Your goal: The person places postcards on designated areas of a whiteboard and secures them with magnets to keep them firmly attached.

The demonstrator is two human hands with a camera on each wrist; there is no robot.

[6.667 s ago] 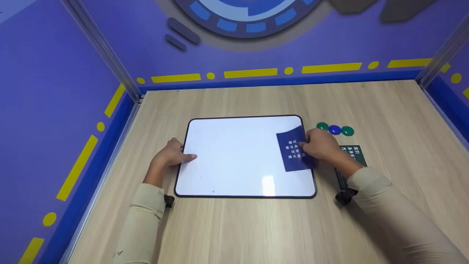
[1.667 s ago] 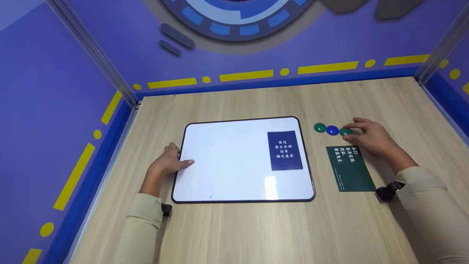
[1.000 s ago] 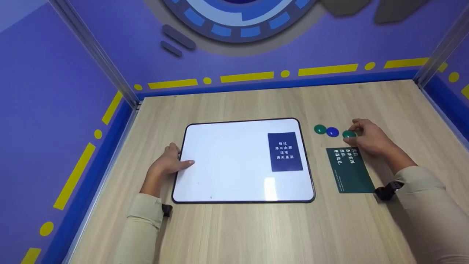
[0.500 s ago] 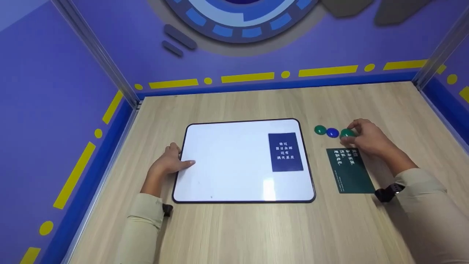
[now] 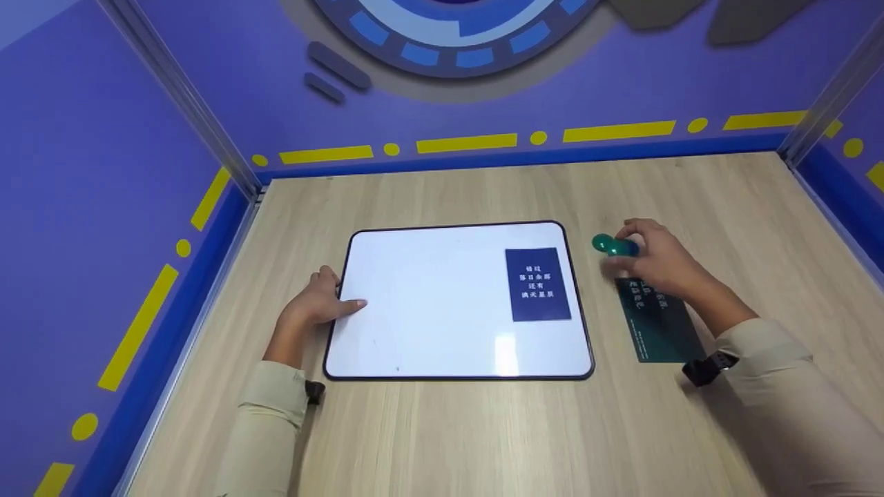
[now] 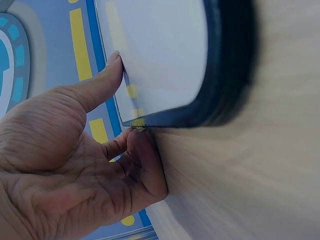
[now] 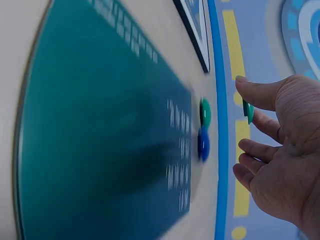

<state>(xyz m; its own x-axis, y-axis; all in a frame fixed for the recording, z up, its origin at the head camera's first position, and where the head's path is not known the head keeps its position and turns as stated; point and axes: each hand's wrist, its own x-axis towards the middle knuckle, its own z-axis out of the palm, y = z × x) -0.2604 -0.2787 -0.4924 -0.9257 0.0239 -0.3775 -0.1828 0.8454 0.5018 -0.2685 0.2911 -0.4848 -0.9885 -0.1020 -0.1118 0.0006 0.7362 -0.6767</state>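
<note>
The thumb and a finger of the right hand pinch a green disc above the table; its other fingers stay apart. Near it lie a second green disc and a blue disc. The left hand grips the left edge of the whiteboard, thumb on top. On the board's right part lies a dark blue card; a green card lies beside the board.
</note>
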